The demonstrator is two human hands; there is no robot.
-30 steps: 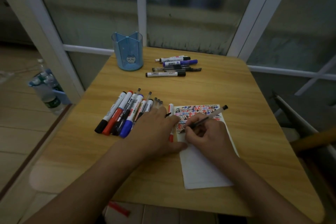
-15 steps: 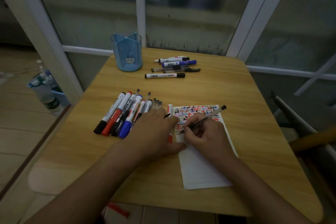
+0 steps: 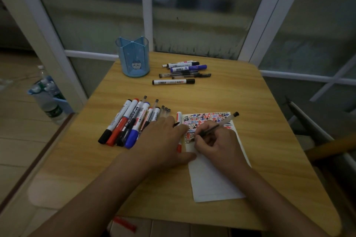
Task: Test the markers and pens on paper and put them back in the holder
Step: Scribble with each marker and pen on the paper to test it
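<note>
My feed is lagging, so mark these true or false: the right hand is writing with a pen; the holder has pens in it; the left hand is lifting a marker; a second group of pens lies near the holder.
1. The right hand grips a pen over the paper: true.
2. The holder has pens in it: false, none show inside.
3. The left hand lifts a marker: false, it rests flat.
4. A second group of pens lies near the holder: true.

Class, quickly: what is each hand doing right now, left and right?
Left hand: open, flat on the table and the paper's edge.
Right hand: holding a pen, tip on the paper.
</note>
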